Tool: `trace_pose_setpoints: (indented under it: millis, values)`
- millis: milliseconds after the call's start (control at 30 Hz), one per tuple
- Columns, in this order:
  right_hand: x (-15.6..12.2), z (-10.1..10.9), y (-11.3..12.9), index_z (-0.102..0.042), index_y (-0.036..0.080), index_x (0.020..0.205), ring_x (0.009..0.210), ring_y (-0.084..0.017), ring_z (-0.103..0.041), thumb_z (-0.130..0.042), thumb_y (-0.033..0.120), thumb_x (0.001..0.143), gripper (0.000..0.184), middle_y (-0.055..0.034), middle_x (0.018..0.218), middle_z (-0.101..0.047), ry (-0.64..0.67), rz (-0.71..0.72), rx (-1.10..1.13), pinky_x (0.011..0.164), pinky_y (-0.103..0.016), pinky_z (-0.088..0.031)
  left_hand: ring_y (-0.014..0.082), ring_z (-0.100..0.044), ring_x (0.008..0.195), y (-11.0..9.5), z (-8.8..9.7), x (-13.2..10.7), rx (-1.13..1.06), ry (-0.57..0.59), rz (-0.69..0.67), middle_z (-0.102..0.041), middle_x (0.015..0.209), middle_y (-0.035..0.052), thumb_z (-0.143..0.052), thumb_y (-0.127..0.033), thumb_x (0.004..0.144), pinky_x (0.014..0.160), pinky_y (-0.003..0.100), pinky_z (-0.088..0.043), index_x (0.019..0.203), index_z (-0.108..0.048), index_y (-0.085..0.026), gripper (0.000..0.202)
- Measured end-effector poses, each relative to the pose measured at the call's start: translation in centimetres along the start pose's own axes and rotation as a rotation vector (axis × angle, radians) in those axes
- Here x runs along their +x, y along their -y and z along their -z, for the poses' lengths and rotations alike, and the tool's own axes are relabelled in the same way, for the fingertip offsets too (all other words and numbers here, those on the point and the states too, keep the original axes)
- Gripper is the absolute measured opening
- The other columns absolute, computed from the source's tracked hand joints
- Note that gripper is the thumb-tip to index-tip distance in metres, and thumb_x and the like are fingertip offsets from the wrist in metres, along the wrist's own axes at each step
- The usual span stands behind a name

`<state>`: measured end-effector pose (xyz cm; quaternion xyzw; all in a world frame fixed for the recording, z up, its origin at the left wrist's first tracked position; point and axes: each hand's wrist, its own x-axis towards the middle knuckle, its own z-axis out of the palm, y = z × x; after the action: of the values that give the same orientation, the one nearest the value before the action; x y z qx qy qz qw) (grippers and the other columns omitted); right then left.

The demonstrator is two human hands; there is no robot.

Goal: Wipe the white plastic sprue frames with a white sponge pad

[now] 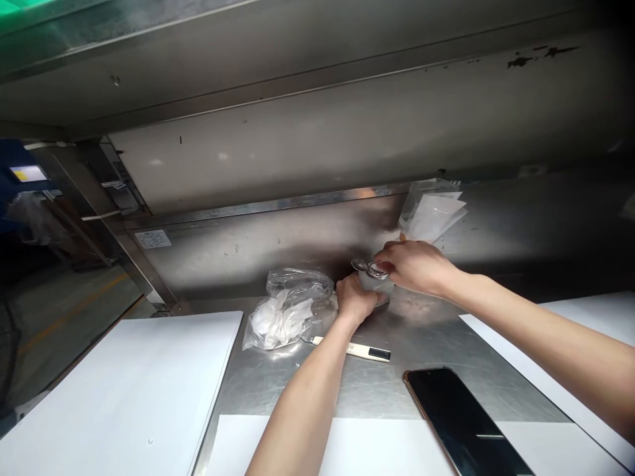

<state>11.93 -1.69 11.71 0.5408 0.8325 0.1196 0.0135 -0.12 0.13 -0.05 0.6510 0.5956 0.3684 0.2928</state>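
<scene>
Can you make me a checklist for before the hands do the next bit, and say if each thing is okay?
1. Left hand holding the translucent container: ok, wrapped around its side.
2. Right hand at the container's top: ok, its fingers are there.
3. What's inside the container: cannot tell, too small and partly covered.
4. Phone away from both hands: ok, it lies nearer the camera.
5. Cream-coloured tool not touched by the left forearm: cannot tell, the arm crosses in front.

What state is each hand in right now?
Left hand: closed around the jar.
Right hand: at the jar's top; can't tell whether it grips anything.
</scene>
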Motion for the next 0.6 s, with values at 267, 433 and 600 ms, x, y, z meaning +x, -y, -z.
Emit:
trace_pose_setpoints:
  millis: [267,433,600]
  values:
    - [-0.4,0.0,-0.6,-0.068,0.016,0.107,0.094,-0.022,-0.063,-0.069,0.015,0.104,0.004,-0.0048,0.110,-0.062,-0.077,-0.053,0.046,0.082,-0.036,-0.058,0.0263,-0.065,0.108,-1.2,0.5,-1.3,0.059,-0.015,0.010,-0.071,0.114,0.0120,-0.081,-0.034,0.074,0.094,0.043,-0.052,0.112,-0.065,-0.015,0.046]
    - [-1.7,0.2,-0.1,-0.068,0.015,0.105,0.092,-0.022,-0.064,-0.071,0.015,0.103,0.003,-0.0047,0.108,-0.064,-0.167,-0.056,0.159,0.083,-0.037,-0.058,0.0226,-0.064,0.107,-2.8,1.4,-2.5,0.130,-0.013,0.048,-0.067,0.116,0.0063,-0.068,-0.037,0.089,0.093,0.042,-0.053,0.109,-0.067,-0.019,0.027]
    - [-8.4,2.1,-0.3,-0.069,0.018,0.115,0.100,-0.024,-0.063,-0.066,0.019,0.106,0.010,-0.0038,0.113,-0.064,-0.383,-0.182,0.320,0.091,-0.038,-0.052,0.0266,-0.056,0.117,-5.1,3.3,-8.7,0.238,-0.080,0.125,-0.058,0.131,0.0105,-0.064,-0.030,0.091,0.101,0.050,-0.046,0.127,-0.056,-0.017,0.039]
